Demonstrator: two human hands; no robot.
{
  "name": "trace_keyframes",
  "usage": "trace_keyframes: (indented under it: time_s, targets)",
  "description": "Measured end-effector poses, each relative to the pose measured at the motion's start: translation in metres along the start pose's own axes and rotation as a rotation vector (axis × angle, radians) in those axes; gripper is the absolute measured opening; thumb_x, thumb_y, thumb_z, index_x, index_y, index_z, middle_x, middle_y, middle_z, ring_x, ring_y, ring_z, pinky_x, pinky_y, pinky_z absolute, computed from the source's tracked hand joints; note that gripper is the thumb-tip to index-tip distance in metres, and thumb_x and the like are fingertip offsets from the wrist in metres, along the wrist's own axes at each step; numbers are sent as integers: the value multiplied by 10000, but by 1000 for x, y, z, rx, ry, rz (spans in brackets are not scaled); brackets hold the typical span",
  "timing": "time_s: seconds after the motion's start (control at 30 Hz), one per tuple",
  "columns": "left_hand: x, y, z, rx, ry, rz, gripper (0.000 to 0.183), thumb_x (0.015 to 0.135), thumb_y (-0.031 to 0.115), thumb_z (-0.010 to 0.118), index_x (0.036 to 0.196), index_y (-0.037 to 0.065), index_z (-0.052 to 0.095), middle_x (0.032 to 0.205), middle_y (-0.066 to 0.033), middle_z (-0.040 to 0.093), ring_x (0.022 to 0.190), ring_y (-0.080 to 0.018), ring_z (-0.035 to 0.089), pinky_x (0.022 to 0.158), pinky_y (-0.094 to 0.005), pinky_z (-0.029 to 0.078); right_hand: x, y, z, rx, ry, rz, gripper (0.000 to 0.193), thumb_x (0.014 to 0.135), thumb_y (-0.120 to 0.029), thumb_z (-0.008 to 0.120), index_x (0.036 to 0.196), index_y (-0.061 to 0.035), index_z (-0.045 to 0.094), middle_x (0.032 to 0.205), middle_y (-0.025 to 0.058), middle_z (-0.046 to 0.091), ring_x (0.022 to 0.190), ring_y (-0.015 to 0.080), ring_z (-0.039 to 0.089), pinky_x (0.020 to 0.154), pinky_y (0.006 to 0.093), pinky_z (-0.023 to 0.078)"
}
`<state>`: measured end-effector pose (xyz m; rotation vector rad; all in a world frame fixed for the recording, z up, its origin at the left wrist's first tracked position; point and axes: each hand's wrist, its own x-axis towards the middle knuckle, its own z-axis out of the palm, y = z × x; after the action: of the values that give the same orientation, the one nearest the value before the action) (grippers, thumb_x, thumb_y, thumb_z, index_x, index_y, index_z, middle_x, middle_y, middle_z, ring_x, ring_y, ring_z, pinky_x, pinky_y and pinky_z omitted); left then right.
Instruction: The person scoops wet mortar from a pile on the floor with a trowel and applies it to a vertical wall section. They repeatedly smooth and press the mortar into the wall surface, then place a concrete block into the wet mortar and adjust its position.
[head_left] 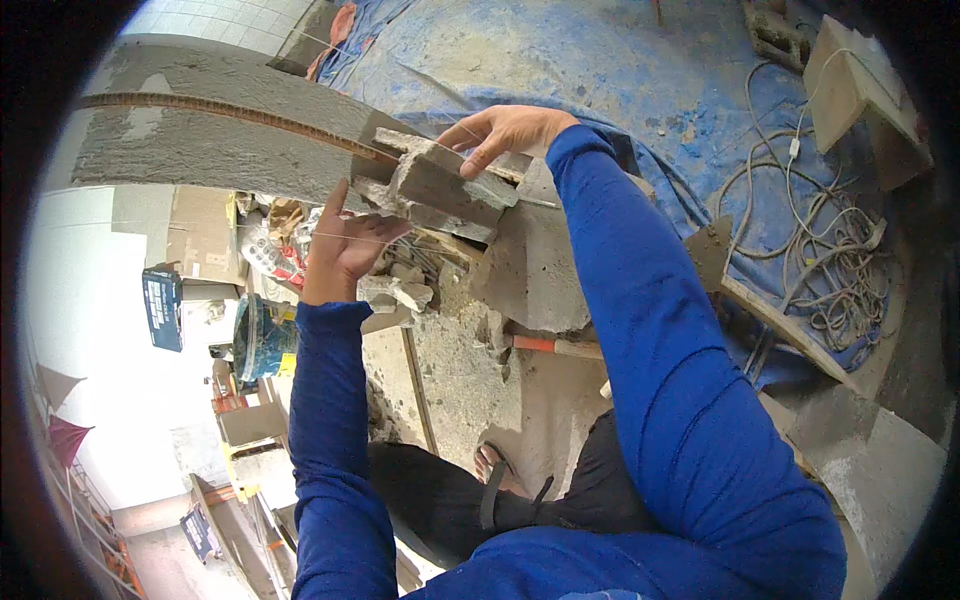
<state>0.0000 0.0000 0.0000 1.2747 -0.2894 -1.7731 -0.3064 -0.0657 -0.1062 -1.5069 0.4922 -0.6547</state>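
A rough grey concrete block (450,190), crusted with mortar, lies at the end of a long grey concrete beam or wall top (230,145). A rusty rebar (250,118) runs along that beam and ends against the block. Over the block's far right side reaches my right hand (508,135), thumb apart from the fingers and close to or touching the block's face. My left hand (348,245) is at the block's near left side, fingers stretched and spread; whether it touches the block I cannot tell. Thin strings (370,240) cross by both hands.
Broken rubble (400,290) lies below the block. A wooden-handled tool with an orange band (535,344) is near my feet. A dusty blue tarp (640,90) spreads beyond, with tangled cable (840,270) at right. A dark bucket (262,340) stands left.
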Motion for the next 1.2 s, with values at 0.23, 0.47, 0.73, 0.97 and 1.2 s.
trace_keyframes:
  time_s: [0.23,0.47,0.73,0.97,1.2]
  targets:
    - [-10,-16,34,302,-78,73,679,1050,408,614,1562,31,378,1585,-290,392,1444,-439,435,1193,-675,360,7,28,6,161,4,-89,880,742,-302,950,1515,-120,570,1523,203,561,1474,305,466,1204,387,365]
    - [-5,-5,23,318,-105,29,557,1049,355,623,1489,36,503,1524,-217,520,1420,-391,487,1181,-571,424,-15,21,-3,-3,191,-74,777,828,-652,788,1460,-226,639,1461,47,633,1340,242,564,1082,401,464]
    - [4,-2,24,167,97,24,496,1039,318,640,1446,51,549,1499,-190,569,1406,-363,510,1187,-539,423,-9,26,-6,270,376,-53,1082,778,-980,458,1355,-98,703,1408,106,666,1302,263,614,1079,458,485]
    - [18,6,9,279,123,123,458,1057,325,601,1430,61,573,1471,-171,599,1360,-353,553,1173,-508,438,-2,32,-1,125,244,82,902,952,-863,339,1374,-153,703,1418,73,674,1350,262,591,1091,459,474]
    - [23,9,11,397,90,142,394,1081,278,560,1371,13,594,1365,-143,671,1264,-280,632,1116,-384,500,-6,33,4,148,169,48,897,876,-878,503,1415,-181,671,1452,80,641,1341,236,583,1075,433,470]
